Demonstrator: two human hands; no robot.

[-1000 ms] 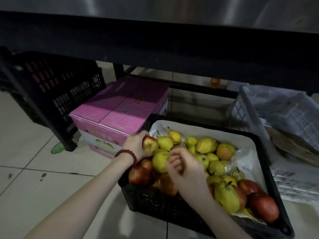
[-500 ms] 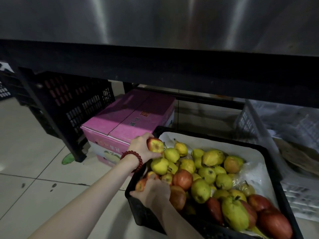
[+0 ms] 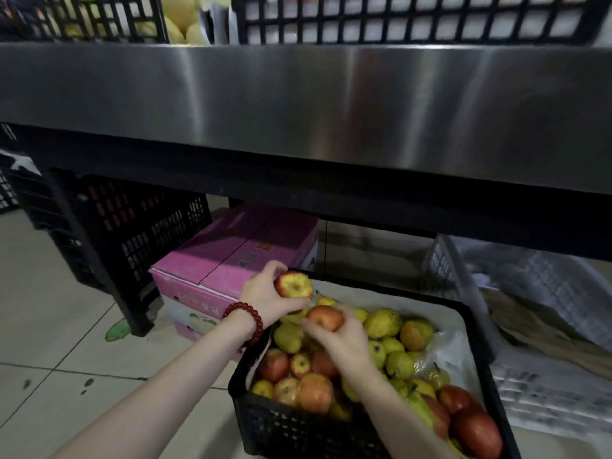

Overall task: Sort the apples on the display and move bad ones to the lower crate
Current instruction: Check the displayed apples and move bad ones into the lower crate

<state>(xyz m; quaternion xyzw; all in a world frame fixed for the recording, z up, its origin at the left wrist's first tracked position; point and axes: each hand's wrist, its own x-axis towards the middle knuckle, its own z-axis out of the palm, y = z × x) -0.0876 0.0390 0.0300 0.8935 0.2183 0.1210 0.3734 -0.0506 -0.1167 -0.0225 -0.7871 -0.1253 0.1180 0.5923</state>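
Both forearms reached in over the near left corner of the lower crate point(image 3: 284, 425). The crate sat on the floor, lined with white plastic, piled with red apples and yellow-green pears.

Right hand point(image 3: 344, 342) was over the pile in the crate, fingers wrapped round a red apple point(image 3: 324, 318). Couldn't tell if it was lifted clear or still resting on the fruit under it.

Left hand point(image 3: 265, 296), red bead bracelet point(image 3: 246, 321) on the wrist, was just past the crate's far left corner, gripping a second apple point(image 3: 294, 285), yellow patch facing the camera.

Handling, my read: apples are firm, light, smooth-skinned and a bit slick, and they bruise if squeezed or dropped. Bad ones may have soft spots. Best hold is a full cup round the widest part, fingertips off any soft patch. Set them down, don't toss. The pile looks loose, so pulling one could roll its neighbours.

Behind the crate: pink box point(image 3: 238, 256), black empty crate point(image 3: 132, 236) to its left, white crate point(image 3: 530, 293) to the right. Above it, the steel shelf front point(image 3: 298, 104), display crates on top.
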